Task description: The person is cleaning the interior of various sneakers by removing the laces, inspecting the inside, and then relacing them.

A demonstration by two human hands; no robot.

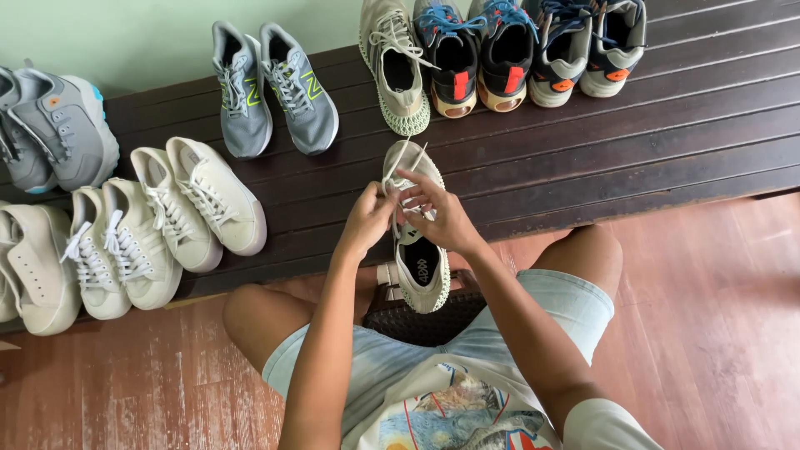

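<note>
Two hands work on the laces of one pale sneaker on a dark wooden surface.

Many shoes stand along the dark slatted surface (667,125): at the far left a grey pair (50,133), below it three cream-white sneakers (133,242) with white laces, then a grey pair with yellow-green marks (275,87). In the middle lies the pale sneaker (419,250), its toe pointing to the wall and its heel over the edge of the surface, just above a dark woven stool (425,321). The left hand (367,221) has its fingers pinched together on a white lace (398,162), and the right hand (437,217) has its fingers closed on the laces just beside it; the two hands touch. Behind stands its single matching shoe (398,71), then two pairs with blue laces and orange marks (533,50) at the right.
</note>
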